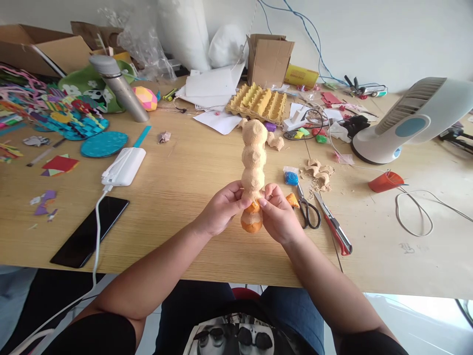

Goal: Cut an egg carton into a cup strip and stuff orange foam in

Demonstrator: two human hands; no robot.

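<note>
A tan strip of egg carton (253, 165), a row of several rounded cups, points away from me above the table. Orange clay coats its near end. My left hand (223, 209) pinches the strip's left side between thumb and fingers. From the right, my right hand (279, 212) grips it too, its thumb on an orange patch of clay. A small orange lump (292, 200) is just beyond my right hand. Black-handled scissors (308, 209) lie right of that hand, beside a red utility knife (334, 224). A blue clay packet (291, 176) sits by the scissors' tip.
Carton scraps (318, 172) lie to the right, with an orange cup (386, 182) and a white fan (402, 121) farther over. A yellow egg tray (257, 102) stands behind. To the left are a power bank (123, 166), a phone (90, 231) and a steel bottle (120, 88).
</note>
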